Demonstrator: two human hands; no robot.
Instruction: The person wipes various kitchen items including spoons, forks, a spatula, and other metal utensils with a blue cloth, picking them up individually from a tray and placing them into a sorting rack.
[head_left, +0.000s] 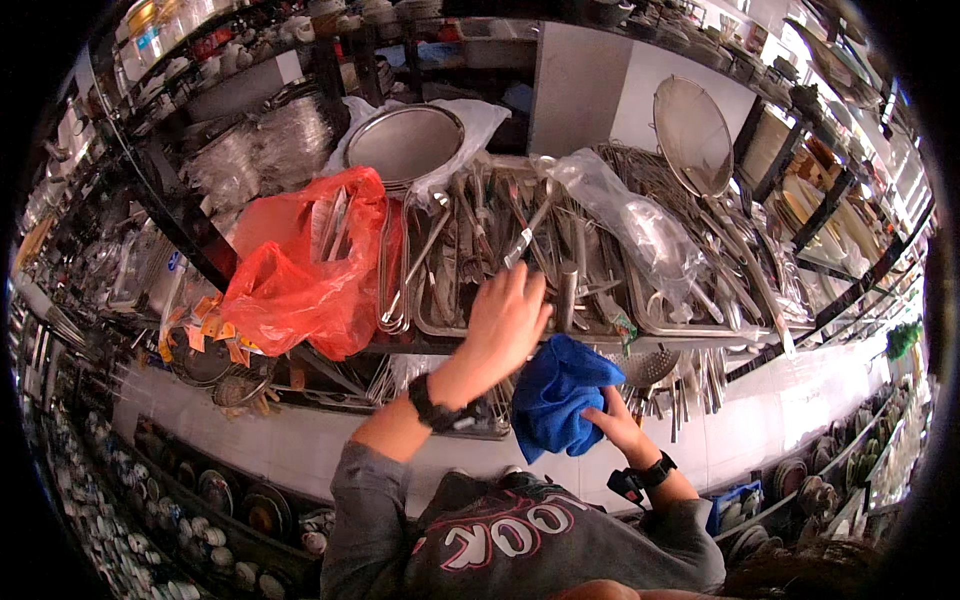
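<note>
My left hand (504, 311) reaches over a metal tray (442, 328) of mixed metal utensils. Its fingertips are at the lower end of a shiny metal utensil (529, 229) that lies slanted across the pile; whether they grip it is hard to tell. A bunched blue cloth (559, 401) is held in my right hand (616, 424), just in front of the shelf edge. Close to both hands, a metal cylinder (568, 296) rises at the tray's front.
A torn red plastic bag (300, 277) lies left of the tray. Behind it are round metal trays (405, 142) in plastic. On the right, a long-handled strainer (694, 139) and a clear plastic bag (645, 225) lie over more utensils. Crockery (217, 495) fills low racks behind me.
</note>
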